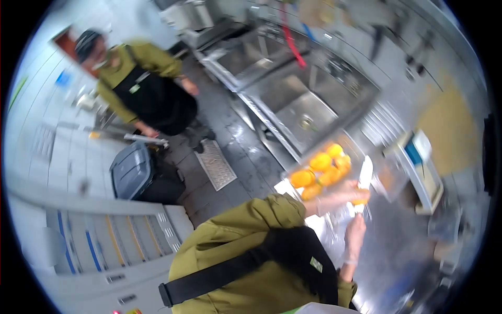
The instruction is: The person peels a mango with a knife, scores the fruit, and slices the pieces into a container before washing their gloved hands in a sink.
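My left hand (351,193) is closed around an orange-yellow fruit (361,200), of which a small part shows between the fingers. A knife with a wide pale blade (366,171) points away past the fruit. Its white handle end lies toward my right hand (355,228), whose fingers are closed on it; blur hides the exact grip. Beside my left hand, several whole orange-yellow fruits (320,161) lie together in a clear tray (351,140). A clear plastic container (391,180) stands on the other side of the knife.
A steel double sink (306,112) lies beyond the fruit. The steel worktop (387,246) stretches under my hands. A white rack (424,183) holds a teal-and-white item. Another person (149,86) in a black apron stands across the floor near a dark lidded bin (138,170).
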A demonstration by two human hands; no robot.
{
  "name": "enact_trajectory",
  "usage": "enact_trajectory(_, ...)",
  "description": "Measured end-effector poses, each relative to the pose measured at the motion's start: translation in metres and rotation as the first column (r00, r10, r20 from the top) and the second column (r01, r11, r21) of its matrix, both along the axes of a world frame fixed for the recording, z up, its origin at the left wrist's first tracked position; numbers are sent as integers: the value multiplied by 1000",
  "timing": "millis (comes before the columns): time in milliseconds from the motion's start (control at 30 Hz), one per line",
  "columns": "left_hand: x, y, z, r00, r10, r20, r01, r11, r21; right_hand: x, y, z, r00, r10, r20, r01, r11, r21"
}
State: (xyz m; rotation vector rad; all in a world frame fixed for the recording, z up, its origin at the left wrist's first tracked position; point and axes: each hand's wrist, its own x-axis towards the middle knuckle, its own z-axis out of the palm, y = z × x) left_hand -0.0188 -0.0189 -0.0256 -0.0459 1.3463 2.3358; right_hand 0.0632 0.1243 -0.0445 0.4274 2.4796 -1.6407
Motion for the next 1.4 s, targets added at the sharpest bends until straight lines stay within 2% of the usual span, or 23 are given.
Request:
enact_trajectory(67,3,-5,1,1000,19,-13,-19,1000,-21,-5,-1,-11,996,70,-50,-68,997,37)
enact_trajectory(133,5,-7,5,989,144,20,-141,983,-116,-13,6,-26,994,107,-36,-104,992,77)
enact_trajectory(233,2,-12,-10,985,175,-9,-174,977,-119,-18,-1,-23,985,167,-49,-164,984,68)
enact_trajectory(367,5,-16,-15,977,213,7,-211,973,-98,-17,-11,-12,984,174,21,-170,977,-129)
enact_trajectory(433,5,-16,-17,978,208,5,-207,974,-89,-16,-10,-11,982,176,67,-162,970,-179)
enact_trajectory(533,8,-21,-5,987,161,12,-158,981,-113,-14,-12,-7,983,163,79,-148,975,-166)
enact_trajectory(633,13,-13,-6,960,279,-40,-280,931,-235,-11,-17,10,978,142,153,-100,962,-253)
enact_trajectory(733,16,-22,13,992,120,-22,-122,980,-157,-8,-18,24,969,137,205,-63,941,-333)
enact_trajectory(867,16,-19,6,995,44,-90,-62,976,-209,-4,-13,26,959,124,254,-28,936,-351)
enact_trajectory(933,18,-20,17,994,-22,-104,0,979,-205,1,-14,30,964,87,252,11,932,-363)
enact_trajectory(967,21,-21,25,996,-2,-92,-7,995,-99,1,-9,26,961,82,263,14,939,-342)
enact_trajectory(1000,14,-16,11,991,-26,-134,13,995,-95,1,-3,19,958,54,280,40,947,-319)
enact_trajectory(1033,9,-7,-11,984,-72,-164,59,995,-85,3,2,10,974,52,222,3,971,-240)
enact_trajectory(1067,9,1,-23,992,-73,-106,73,997,-7,7,7,3,982,37,183,-9,989,-149)
enact_trajectory(1100,10,3,-10,989,-145,37,149,979,-140,11,10,-1,986,39,159,-23,995,-100)
enact_trajectory(1133,13,9,-2,990,-142,22,144,974,-175,14,11,-4,989,2,149,3,1000,-28)
enact_trajectory(1167,15,7,23,977,-200,70,211,947,-242,16,6,21,996,87,29,-89,991,104)
enact_trajectory(1200,18,12,17,976,-212,57,219,957,-191,21,7,13,975,-79,210,98,992,-80)
enact_trajectory(1267,21,24,11,976,-206,73,216,960,-178,31,9,21,998,-57,25,56,998,12)
enact_trajectory(1333,23,28,5,976,-207,72,217,961,-169,36,0,30,978,-209,0,198,925,-325)
enact_trajectory(1367,18,21,4,975,-205,84,214,969,-123,31,-3,27,989,-143,49,150,958,-243)
enact_trajectory(1400,16,41,-4,950,-291,114,299,953,-59,44,13,21,977,-172,128,191,970,-153)
